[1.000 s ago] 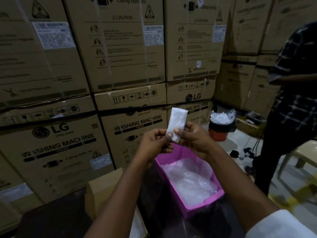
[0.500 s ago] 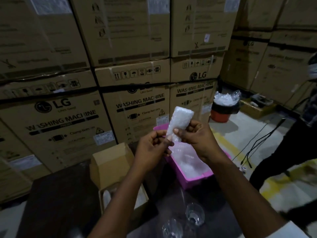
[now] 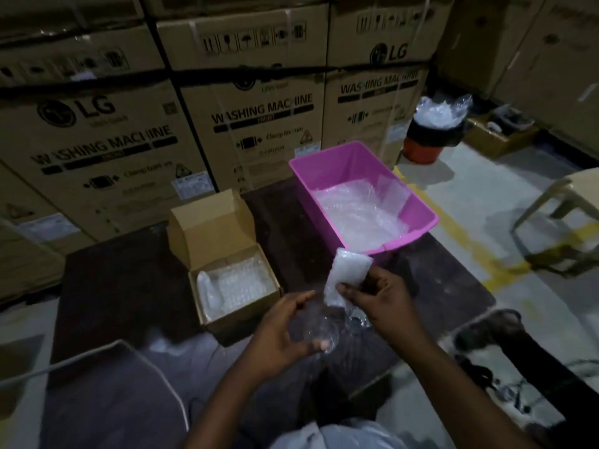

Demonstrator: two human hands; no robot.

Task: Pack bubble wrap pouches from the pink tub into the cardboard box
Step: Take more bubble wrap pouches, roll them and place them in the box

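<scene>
Stacked cartons (image 3: 97, 131) printed "LG" and "WASHING MACHINE" wall the back. Below them a dark table (image 3: 123, 286) carries the pink tub (image 3: 337, 166), bubble wrap lying inside, and the open cardboard box (image 3: 233, 286), lined with bubble wrap. Nearer, the right hand (image 3: 379, 299) pinches a bubble wrap pouch (image 3: 346, 273) upright, while the left hand (image 3: 285, 332) curls round a clear glass (image 3: 321, 332).
</scene>
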